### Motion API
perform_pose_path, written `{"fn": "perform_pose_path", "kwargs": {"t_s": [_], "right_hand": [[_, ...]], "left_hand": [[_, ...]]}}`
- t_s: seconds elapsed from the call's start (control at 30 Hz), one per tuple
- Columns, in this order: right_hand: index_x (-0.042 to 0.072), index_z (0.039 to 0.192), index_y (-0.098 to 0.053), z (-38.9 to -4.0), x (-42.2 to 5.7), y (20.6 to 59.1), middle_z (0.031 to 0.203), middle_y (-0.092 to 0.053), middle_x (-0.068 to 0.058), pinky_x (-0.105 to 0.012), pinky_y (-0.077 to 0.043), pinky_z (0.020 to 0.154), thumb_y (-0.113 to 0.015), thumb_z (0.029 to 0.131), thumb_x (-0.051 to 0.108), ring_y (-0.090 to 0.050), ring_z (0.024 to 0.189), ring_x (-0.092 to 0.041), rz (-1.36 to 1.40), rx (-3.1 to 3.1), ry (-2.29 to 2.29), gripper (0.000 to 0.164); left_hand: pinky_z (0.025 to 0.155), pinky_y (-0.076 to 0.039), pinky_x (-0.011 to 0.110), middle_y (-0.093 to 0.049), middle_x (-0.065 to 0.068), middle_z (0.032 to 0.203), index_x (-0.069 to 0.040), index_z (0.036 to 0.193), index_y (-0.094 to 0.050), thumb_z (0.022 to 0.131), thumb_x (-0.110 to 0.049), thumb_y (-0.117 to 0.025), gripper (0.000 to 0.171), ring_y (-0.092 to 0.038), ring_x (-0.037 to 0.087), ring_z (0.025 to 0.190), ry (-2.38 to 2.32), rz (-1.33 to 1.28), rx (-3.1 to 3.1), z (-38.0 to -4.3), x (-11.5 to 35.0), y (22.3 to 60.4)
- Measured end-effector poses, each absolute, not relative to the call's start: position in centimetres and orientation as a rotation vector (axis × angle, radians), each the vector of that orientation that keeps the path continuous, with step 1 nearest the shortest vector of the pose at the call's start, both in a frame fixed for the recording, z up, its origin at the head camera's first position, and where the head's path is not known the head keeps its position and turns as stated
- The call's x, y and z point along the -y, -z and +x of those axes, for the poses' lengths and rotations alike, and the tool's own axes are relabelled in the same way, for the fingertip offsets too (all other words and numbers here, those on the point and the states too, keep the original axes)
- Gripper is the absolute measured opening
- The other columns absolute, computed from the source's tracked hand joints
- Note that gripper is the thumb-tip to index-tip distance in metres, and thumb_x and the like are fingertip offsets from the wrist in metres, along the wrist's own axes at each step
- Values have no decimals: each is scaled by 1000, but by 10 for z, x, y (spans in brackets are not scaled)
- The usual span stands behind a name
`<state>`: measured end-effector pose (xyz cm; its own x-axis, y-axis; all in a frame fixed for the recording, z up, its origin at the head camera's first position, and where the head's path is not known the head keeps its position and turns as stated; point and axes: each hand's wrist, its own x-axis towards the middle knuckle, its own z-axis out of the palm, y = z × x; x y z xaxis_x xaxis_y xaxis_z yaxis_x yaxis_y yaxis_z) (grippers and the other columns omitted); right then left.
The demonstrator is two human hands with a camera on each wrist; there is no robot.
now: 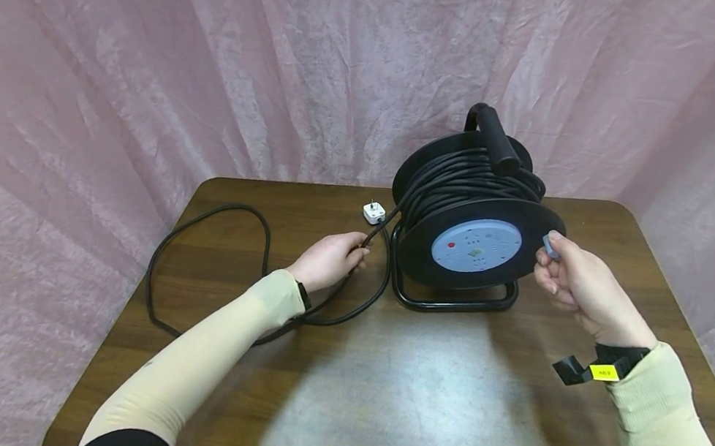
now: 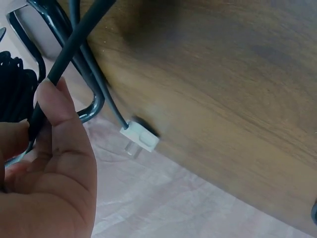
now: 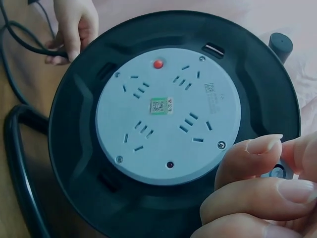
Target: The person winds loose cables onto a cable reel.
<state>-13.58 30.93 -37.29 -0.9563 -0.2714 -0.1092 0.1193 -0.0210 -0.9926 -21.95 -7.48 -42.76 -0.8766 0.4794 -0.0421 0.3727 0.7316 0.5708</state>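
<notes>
A black cable reel stands on the table, its blue-grey socket panel facing front, with a red button and several slotted outlets. Thick turns of black cable wrap its drum. My right hand pinches the small blue-grey crank knob at the right edge of the reel's disc; in the right wrist view the fingers cover most of it. To the left of the reel, my left hand grips the cable between thumb and fingers, where it runs up to the drum. A white plug lies behind that hand, pins upward.
Loose cable loops across the left half of the wooden table and passes by the left forearm. The reel's tubular foot and top handle stick out. Pink curtains hang behind the table.
</notes>
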Motion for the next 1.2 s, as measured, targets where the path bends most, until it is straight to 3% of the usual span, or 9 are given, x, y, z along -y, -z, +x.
{"fn": "perform_pose_path", "kwargs": {"t_s": [0.3, 0.7, 0.97, 1.2], "right_hand": [[6, 87, -41, -136, -316, 383, 60, -45, 3, -37, -6, 41, -32, 110, 40, -18, 43, -12, -162, -1971, 2046, 42], [3, 89, -41, -135, -316, 395, 60, -46, 4, -37, -7, 42, -33, 110, 40, -22, 42, -10, -103, -1972, 2037, 43], [-4, 109, -50, -136, -314, 405, 60, -46, 6, -40, -14, 43, -33, 108, 48, -29, 42, -5, -15, -2166, 1837, 55], [-12, 126, -50, -137, -313, 417, 61, -44, 4, -32, -20, 37, -30, 107, 54, -28, 43, -7, 3, -2232, 1678, 72]], "left_hand": [[63, -50, 28, -69, 5, 87, -13, 98, -60, 106, -22, -50, 16, -61, 13, 66, -852, 673, -2725, -218, 79, 431], [68, -52, 25, -68, 3, 89, -6, 103, -65, 106, -20, -50, 21, -62, 10, 73, -851, 626, -2707, -219, 81, 438], [70, -51, 27, -68, 2, 89, -4, 111, -66, 105, -18, -52, 21, -62, 10, 73, -831, 622, -2707, -218, 83, 439], [69, -51, 28, -69, 6, 89, -5, 111, -66, 105, -18, -51, 21, -62, 11, 73, -845, 643, -2715, -219, 81, 440]]}}
